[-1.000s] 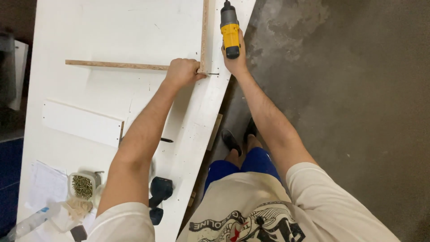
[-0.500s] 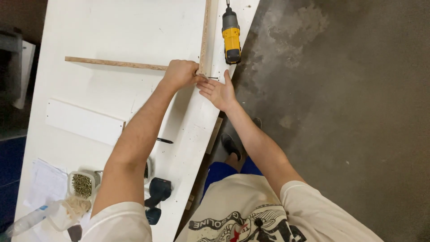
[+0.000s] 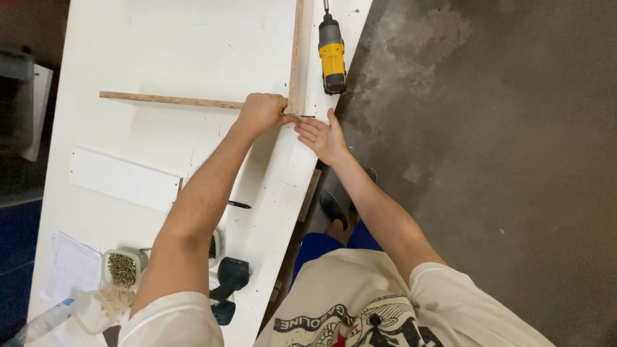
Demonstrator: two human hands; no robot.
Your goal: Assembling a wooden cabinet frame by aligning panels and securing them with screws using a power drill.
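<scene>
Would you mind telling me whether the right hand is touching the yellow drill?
Apart. The head view shows the right hand open beside the panel joint, with bare white panel between it and the drill.

The bench (image 3: 160,58) carries smooth, matt white laminate panels; their cut edges (image 3: 168,99) show raw, rough chipboard. Beside those edges, the drill (image 3: 332,54) has a glossy yellow-and-grey plastic casing. The floor (image 3: 488,128) is rough, stained concrete.
</scene>
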